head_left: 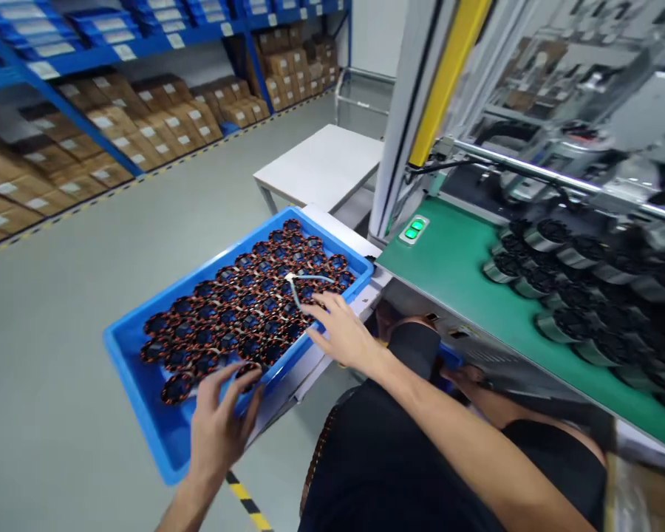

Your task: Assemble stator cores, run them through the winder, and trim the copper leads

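Observation:
A blue plastic bin [126, 368] holds rows of small round motor stators [227, 316] with copper windings and dark cores. My left hand [222, 417] reaches over the bin's near edge, its fingers curled around one stator [248, 377]. Over the right side of the bin, my right hand [340, 329] has its fingers extended and apart. Its fingertips are close to a pale blue cord [313, 278] with a white joint, which lies across the stators; whether they touch the cord, I cannot tell.
To the right, a green worktop [454, 255] carries several metal-sided motor parts [576, 325] and a switch with green lights [414, 230]. A white table [324, 166] stands beyond the bin. Shelves with cartons [144, 125] line the far left. My legs are below the worktop.

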Available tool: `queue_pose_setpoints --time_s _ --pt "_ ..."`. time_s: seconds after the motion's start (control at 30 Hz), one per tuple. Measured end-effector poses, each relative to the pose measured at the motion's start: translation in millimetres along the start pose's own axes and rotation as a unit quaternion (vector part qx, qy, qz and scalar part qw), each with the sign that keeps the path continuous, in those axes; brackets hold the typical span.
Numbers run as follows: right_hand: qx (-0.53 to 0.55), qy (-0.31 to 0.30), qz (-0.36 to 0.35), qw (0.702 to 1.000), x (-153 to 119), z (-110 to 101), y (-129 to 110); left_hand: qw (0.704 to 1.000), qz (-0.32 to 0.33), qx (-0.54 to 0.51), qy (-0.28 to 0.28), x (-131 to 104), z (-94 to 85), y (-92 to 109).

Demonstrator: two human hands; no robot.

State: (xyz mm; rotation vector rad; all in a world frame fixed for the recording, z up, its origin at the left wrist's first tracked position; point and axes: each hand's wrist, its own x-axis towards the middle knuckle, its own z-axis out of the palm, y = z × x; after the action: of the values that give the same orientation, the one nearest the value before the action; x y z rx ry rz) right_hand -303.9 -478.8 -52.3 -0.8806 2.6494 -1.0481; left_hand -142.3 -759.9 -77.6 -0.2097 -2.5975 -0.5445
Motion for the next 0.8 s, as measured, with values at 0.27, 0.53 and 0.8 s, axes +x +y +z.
queue_pose_setpoints --time_s 0.27,0.53,0.8 --pt "-0.056 0.185 0.267 0.944 -313 -61 31 0.91 0.123 -0.382 -0.105 4 98.0 187" --pt "-0.265 0.408 0.682 0.546 -619 -198 -63 0.816 0.284 -0.462 -0.2 60 119.9 222" --pt "-0.154 0.343 0.854 0.36 -730 -192 -52 0.775 0.274 -0.453 -0.344 94 153.4 263"
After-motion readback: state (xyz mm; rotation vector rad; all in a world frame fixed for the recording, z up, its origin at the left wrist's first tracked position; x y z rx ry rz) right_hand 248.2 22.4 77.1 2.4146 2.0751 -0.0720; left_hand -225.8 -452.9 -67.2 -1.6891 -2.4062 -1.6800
